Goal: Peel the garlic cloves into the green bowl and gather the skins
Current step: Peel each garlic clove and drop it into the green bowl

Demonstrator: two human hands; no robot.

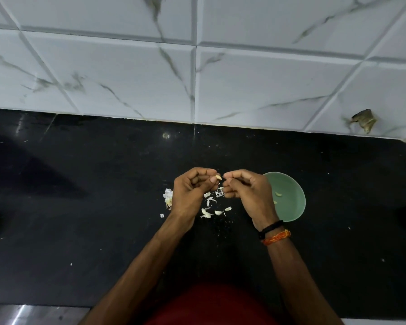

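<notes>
Both hands hover curled above the counter (pixel 103 207). The left hand (pixel 190 193) pinches a garlic clove (pixel 218 177) at its fingertips; the right hand (pixel 249 193) has fingers pressed together just beside it. Skins (pixel 211 205) lie below, the green bowl (pixel 291 198) at right.

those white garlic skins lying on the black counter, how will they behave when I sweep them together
The garlic skins look thin and curled, so probably very light and apt to scatter or flutter. Being small separate flakes on the smooth counter, they may slide easily yet cling to fingers.

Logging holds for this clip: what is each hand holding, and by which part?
The left hand pinches a garlic clove by its lower end, tip showing. The right hand has its fingertips pinched together beside that tip; whether skin is in its grip cannot be told.
</notes>
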